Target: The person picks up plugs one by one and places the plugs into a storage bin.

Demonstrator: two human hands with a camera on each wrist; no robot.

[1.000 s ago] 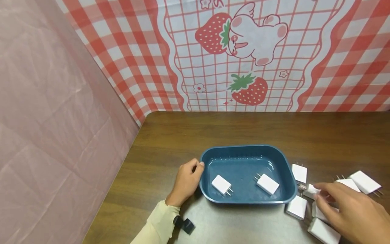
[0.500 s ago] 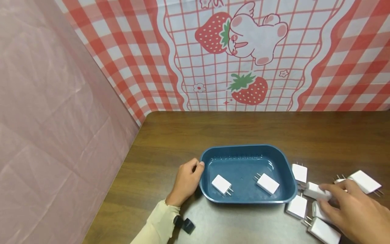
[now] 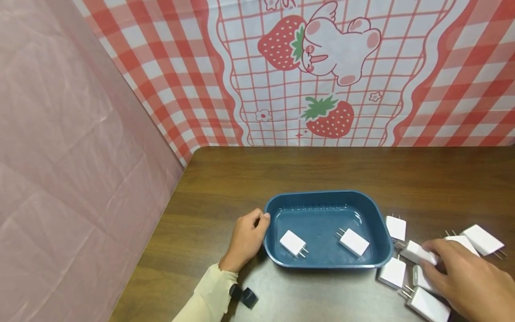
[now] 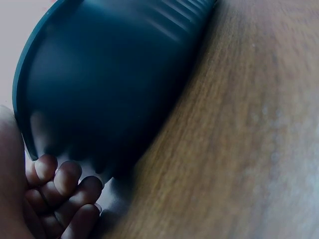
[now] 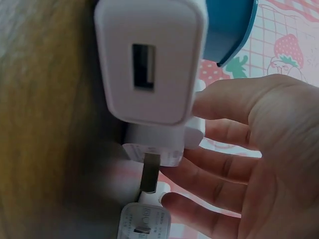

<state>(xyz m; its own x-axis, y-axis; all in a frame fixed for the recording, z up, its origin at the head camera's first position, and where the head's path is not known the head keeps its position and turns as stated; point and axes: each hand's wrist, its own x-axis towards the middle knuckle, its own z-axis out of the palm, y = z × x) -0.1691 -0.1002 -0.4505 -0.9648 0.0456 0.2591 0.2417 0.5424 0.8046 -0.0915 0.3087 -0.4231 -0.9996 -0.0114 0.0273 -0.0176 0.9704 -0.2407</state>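
Observation:
A dark blue plastic tray (image 3: 319,223) stands on the table with two white charger plugs, a left one (image 3: 293,243) and a right one (image 3: 354,242), lying in it. My left hand (image 3: 246,237) grips the tray's left rim, thumb over the edge; in the left wrist view its fingers (image 4: 67,177) curl against the outer wall. Right of the tray my right hand (image 3: 462,273) pinches a white charger plug (image 3: 416,252) between thumb and fingers, low among others. In the right wrist view a nearer charger (image 5: 149,64) with a USB slot partly hides the held one.
Several loose chargers lie around the right hand, among them a lower one (image 3: 428,305), one beside the tray (image 3: 392,273) and a far right one (image 3: 482,240). A checked cloth (image 3: 173,80) hangs behind the wooden table (image 3: 225,179); a pink cloth (image 3: 72,156) hangs left.
My right fingers have shifted slightly right along the charger, so more of it shows. Prongs of the lower charger have come into sight. The left hand and tray stay put.

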